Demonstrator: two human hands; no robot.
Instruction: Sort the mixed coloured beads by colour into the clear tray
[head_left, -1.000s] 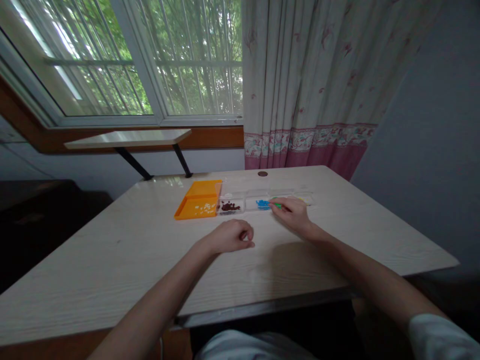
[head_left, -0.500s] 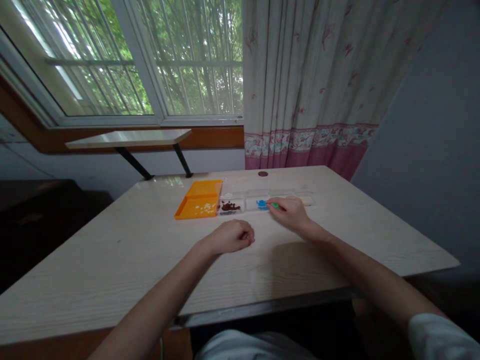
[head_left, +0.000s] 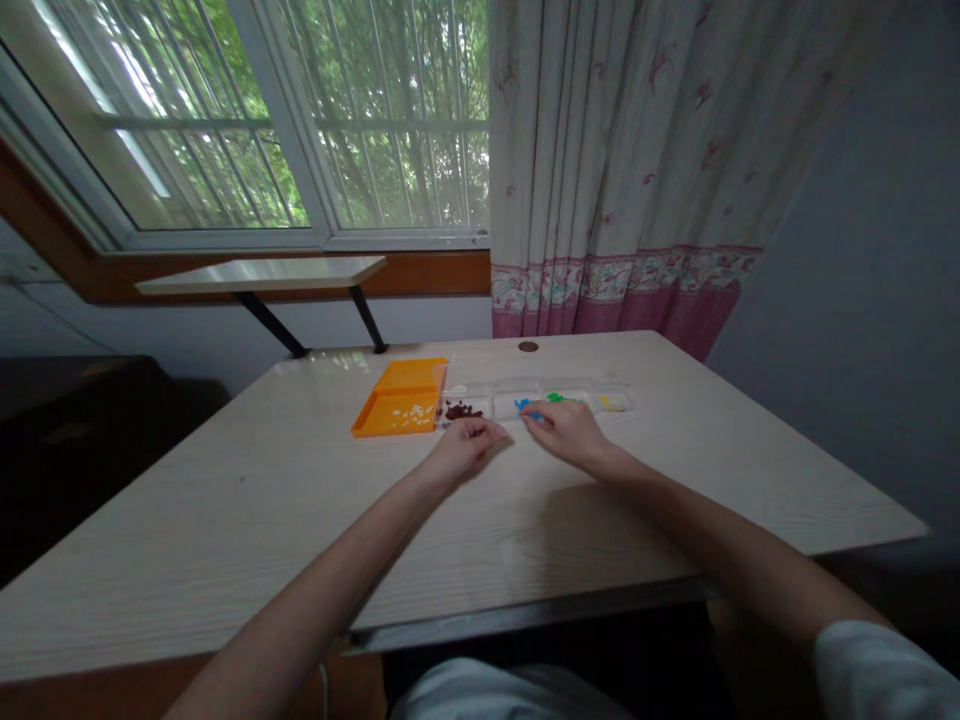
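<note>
My right hand is closed in a pinch at the front edge of a clear compartment, its fingertips against small blue pieces. Whether a piece sits between those fingertips is too small to tell. Just in front of the dark brown pieces is my left hand, its fingers drawn together and pointing right; anything inside them is hidden. Green pieces show behind my right hand, and yellow pieces lie in the compartment to its right.
An orange open case holding scattered white pieces adjoins the clear trays on the left. A dark round disc is set near the table's back edge. Above the back left corner stands a raised shelf.
My left hand has moved forward, up to the brown pieces' tray. My right hand has shifted slightly left and nearer to me, uncovering the green and yellow pieces.
</note>
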